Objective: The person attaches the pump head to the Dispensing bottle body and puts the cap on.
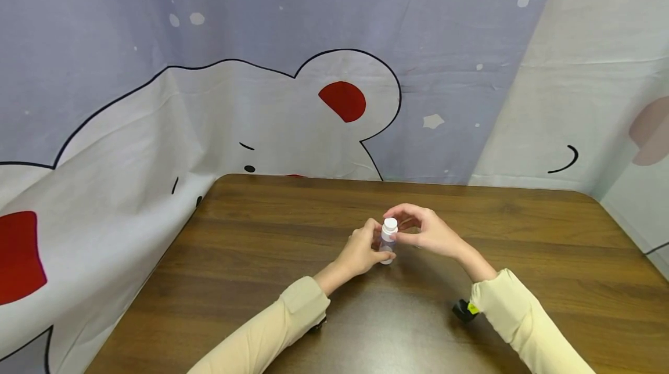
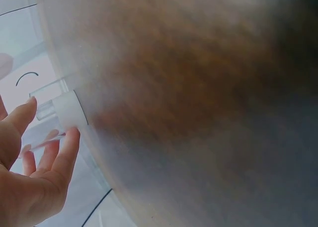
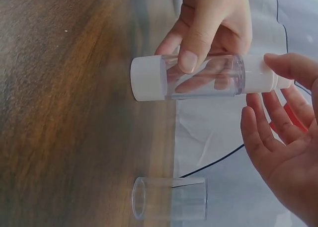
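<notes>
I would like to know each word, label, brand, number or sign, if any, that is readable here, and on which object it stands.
There is no readable text in any view.
Bottle: no letters or numbers on the sides that show.
Clear cylinder: no marking visible.
Fabric backdrop: drawn lines and coloured shapes, no lettering visible.
Dark item by the right sleeve: too small to tell.

We can count one clear bottle with white ends (image 1: 387,239), one clear cylinder (image 3: 169,198), two hands, one left hand (image 1: 360,251) and one right hand (image 1: 430,233), two cream sleeves (image 1: 522,316), one wood-grain table (image 1: 292,217).
</notes>
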Demonstrator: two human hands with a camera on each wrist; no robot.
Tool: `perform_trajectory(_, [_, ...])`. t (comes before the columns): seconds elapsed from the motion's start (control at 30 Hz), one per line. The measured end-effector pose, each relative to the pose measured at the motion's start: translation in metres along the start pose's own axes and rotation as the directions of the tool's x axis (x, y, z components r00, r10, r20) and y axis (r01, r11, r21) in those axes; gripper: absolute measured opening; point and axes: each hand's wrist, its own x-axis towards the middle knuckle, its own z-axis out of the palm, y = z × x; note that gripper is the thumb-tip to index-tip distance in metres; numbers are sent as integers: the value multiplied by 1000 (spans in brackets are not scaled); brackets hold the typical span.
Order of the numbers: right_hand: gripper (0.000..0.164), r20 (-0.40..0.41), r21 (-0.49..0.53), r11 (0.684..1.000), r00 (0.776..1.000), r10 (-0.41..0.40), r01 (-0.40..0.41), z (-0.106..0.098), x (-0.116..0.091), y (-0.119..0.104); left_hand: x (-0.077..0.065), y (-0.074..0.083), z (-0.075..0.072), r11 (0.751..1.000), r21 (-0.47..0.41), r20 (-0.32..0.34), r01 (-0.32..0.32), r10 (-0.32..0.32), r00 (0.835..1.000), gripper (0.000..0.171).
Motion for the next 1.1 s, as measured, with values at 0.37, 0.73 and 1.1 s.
perform_trajectory(0.37, [34, -73, -47, 997, 996, 59, -62, 8, 2, 0, 0, -1, 0, 1000, 11, -21, -28, 28, 999, 44])
perform_trajectory(0.73, [34, -127, -50, 989, 983, 130, -137, 15, 5, -3, 0, 0, -1, 1000, -8, -5, -21, 21, 1000, 41])
perform_trajectory(1.1, [32, -175, -69, 988, 976, 127, -141, 27, 12, -7, 0, 0, -1, 999, 36, -3, -26, 26, 1000, 41])
